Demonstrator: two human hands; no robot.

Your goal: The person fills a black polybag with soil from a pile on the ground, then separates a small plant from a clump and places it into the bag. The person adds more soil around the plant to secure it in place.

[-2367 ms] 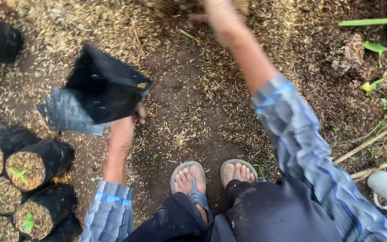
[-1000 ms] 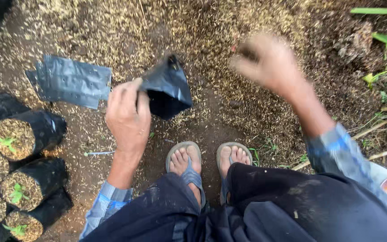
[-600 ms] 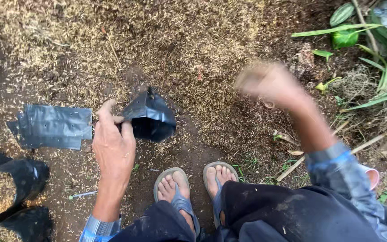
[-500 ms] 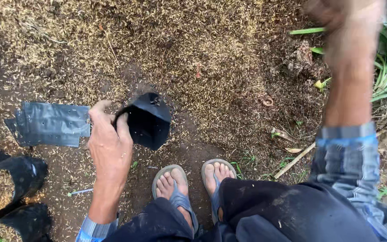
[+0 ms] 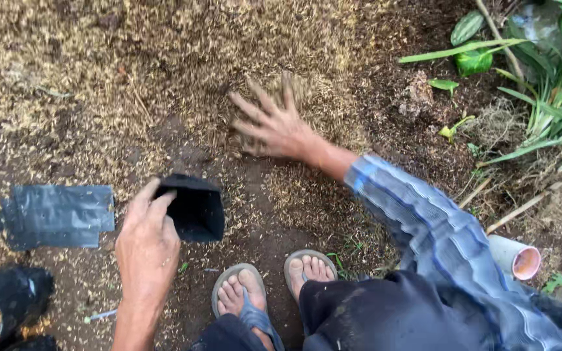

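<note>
My left hand [image 5: 146, 244] grips the rim of an open black plastic nursery bag [image 5: 193, 208] standing on the soil just ahead of my sandalled feet. The bag's mouth faces up and looks dark inside. My right hand [image 5: 273, 123] reaches forward with fingers spread wide, pressed into a heap of rice husk and soil mix [image 5: 164, 71]. It holds nothing that I can see.
A stack of flat empty black bags [image 5: 56, 216] lies left of the open bag. A filled bag [image 5: 1, 302] lies at the lower left. Green plants [image 5: 541, 97] grow at the right, and a white pipe end [image 5: 521, 259] sits near my right knee.
My right hand has swung up and away from the bag, then come down onto the husk heap with fingers spread. My left hand has kept hold of the bag's rim.
</note>
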